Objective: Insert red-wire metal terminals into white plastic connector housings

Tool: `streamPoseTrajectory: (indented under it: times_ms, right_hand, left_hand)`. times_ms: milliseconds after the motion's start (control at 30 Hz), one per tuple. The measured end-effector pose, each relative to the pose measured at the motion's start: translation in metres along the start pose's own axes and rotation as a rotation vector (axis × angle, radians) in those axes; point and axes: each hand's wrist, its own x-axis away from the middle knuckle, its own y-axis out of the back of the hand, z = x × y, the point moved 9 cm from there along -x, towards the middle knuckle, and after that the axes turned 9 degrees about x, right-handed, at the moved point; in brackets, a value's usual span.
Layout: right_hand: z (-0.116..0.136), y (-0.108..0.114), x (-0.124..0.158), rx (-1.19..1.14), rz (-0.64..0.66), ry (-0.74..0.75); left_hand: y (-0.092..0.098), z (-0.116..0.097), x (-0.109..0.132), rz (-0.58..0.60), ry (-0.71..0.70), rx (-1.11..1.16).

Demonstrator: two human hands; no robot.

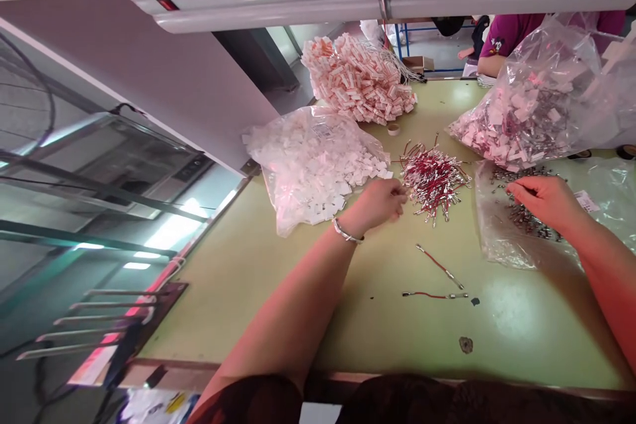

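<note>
My left hand [381, 202], with a bracelet at the wrist, is closed with curled fingers between the white pieces and a pile of red wires with metal ends [432, 179]. Whatever its fingers hold, if anything, is hidden. Over a clear bag [501, 245] of small dark metal parts [534, 222], my right hand [544, 202] pinches thumb and fingers together. I cannot make out anything in that pinch. Two red wires lie apart on the table nearer to me: a slanted wire [440, 266] and a level wire [432, 295], each with a metal piece at its right end.
White pieces spill from a clear bag [308, 146] at the left. Behind it rises a heap of orange-white parts [355, 76], near a tape roll [393, 129]. A full plastic bag [536, 99] stands back right, before a person in a purple sleeve [511, 33]. A lamp [322, 3] hangs overhead.
</note>
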Motion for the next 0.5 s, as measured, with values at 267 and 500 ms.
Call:
streamPoseTrajectory:
  times_ms: [267,500]
  right_hand:
    - [0.040,-0.040,0.010,-0.121,0.156,0.063]
    - [0.049,-0.079,0.017,-0.473,0.251,-0.080]
  left_hand:
    - [-0.085,-0.002,0.018,0.405,0.070,0.613]
    - [-0.117,-0.008,0.030,0.549,0.059,0.668]
